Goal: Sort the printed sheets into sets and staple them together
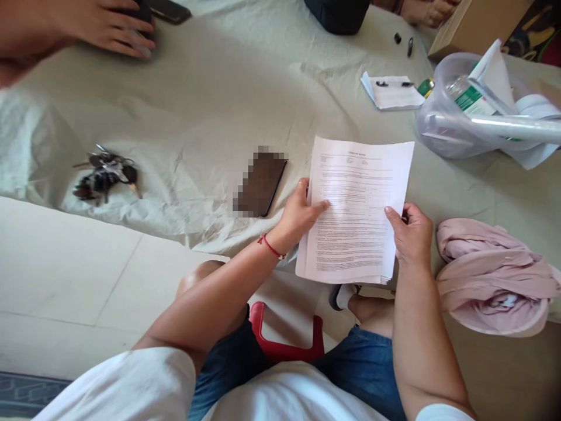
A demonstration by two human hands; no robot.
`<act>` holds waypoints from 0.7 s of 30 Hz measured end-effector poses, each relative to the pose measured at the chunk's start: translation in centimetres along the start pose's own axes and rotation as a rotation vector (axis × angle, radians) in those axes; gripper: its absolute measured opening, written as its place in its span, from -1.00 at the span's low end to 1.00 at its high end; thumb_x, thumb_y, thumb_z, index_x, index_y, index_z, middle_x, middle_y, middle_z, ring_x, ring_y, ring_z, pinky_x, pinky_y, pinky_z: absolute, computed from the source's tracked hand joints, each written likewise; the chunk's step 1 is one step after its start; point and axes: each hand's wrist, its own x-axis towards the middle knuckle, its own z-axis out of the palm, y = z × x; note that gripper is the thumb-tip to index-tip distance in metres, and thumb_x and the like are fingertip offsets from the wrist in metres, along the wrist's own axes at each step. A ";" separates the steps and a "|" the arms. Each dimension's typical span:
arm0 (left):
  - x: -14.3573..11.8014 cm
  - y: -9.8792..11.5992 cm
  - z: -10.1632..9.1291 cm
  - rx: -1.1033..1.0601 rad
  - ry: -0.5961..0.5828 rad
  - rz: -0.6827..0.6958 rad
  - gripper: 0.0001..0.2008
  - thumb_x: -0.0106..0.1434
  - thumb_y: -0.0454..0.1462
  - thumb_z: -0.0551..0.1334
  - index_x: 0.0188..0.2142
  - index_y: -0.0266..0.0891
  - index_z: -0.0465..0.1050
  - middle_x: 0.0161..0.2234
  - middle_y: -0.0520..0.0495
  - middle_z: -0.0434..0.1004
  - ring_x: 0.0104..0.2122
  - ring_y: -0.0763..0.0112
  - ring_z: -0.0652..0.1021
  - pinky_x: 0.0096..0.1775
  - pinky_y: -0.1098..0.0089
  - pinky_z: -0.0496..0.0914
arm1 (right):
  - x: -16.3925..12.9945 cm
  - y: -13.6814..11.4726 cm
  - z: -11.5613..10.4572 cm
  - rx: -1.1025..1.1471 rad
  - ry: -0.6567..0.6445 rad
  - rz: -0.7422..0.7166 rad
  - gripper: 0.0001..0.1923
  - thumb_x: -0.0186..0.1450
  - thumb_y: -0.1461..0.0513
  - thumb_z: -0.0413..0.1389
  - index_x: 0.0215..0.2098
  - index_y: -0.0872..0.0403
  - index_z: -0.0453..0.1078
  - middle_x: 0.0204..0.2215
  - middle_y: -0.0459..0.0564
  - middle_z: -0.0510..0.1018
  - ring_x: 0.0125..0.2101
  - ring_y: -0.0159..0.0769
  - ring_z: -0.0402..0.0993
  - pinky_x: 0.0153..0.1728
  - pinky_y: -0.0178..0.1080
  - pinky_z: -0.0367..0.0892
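Observation:
A stack of printed paper sheets [355, 222] is held up between my two hands, its text facing me, at the near edge of the table. My left hand [302, 210] grips the left edge, thumb on top and fingers behind. My right hand [411, 229] pinches the right edge in the same way; its fingers are partly hidden behind the paper. To the left of the sheets lies a dark phone-like slab [265, 184], partly blurred out by pixels. A folded pink cloth item [491, 275] sits close by my right hand.
A bunch of keys [107, 175] lies on the cloth-covered table [197, 117]. A clear plastic tub [438, 131] holding papers and a roll stands at right, near a small notepad [397, 99]. Another person's hand [127, 29] rests at top left. A black case [337, 11] and cardboard box [477, 26] are behind.

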 end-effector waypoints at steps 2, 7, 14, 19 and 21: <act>0.5 -0.3 -0.4 -0.003 -0.013 0.042 -0.46 0.21 -0.19 0.56 0.08 -0.06 0.37 0.04 -0.13 0.71 0.10 -0.01 0.71 0.17 -0.04 0.60 | 0.3 0.4 0.2 0.088 0.027 0.017 -0.50 0.18 -0.12 0.52 -0.09 -0.08 0.57 -0.15 -0.03 0.71 -0.14 -0.12 0.62 -0.02 -0.04 0.59; 1.3 0.0 -1.1 -0.076 -0.085 0.182 -0.19 0.27 -0.12 0.58 0.39 0.10 0.25 0.05 -0.09 0.73 0.09 -0.03 0.75 0.10 -0.02 0.65 | 1.2 0.9 -0.5 0.279 -0.125 0.243 -0.11 -0.08 -0.18 0.67 0.11 -0.12 0.55 -0.16 -0.03 0.75 0.03 0.03 0.71 0.27 0.23 0.56; 1.6 2.7 -0.8 -0.087 -0.270 0.317 -0.15 0.30 0.11 0.58 0.47 0.11 0.35 0.14 -0.12 0.75 0.27 -0.18 0.68 0.22 -0.14 0.63 | 0.3 -1.2 -1.5 0.409 -0.262 0.299 -0.37 -0.11 0.01 0.73 -0.13 -0.03 0.72 -0.10 -0.01 0.85 -0.03 0.07 0.78 0.21 0.24 0.65; 0.4 5.5 -0.7 0.033 -0.472 0.324 -0.45 0.33 0.10 0.57 0.14 -0.14 0.68 0.09 -0.18 0.79 0.24 -0.18 0.69 0.33 -0.23 0.55 | -0.3 -3.6 -0.6 0.573 0.053 -0.027 -0.57 -0.04 0.07 0.70 -0.28 -0.12 0.69 -0.25 -0.15 0.82 -0.01 -0.01 0.79 0.29 0.21 0.63; 0.2 6.0 -0.8 0.088 -0.488 0.354 -0.50 0.33 0.12 0.56 0.05 -0.15 0.71 0.03 -0.15 0.81 0.22 -0.16 0.70 0.33 -0.23 0.55 | -0.5 -4.4 -0.5 0.610 0.104 -0.113 -0.62 0.00 0.08 0.68 -0.29 -0.13 0.69 -0.25 -0.15 0.82 0.03 0.00 0.79 0.32 0.23 0.61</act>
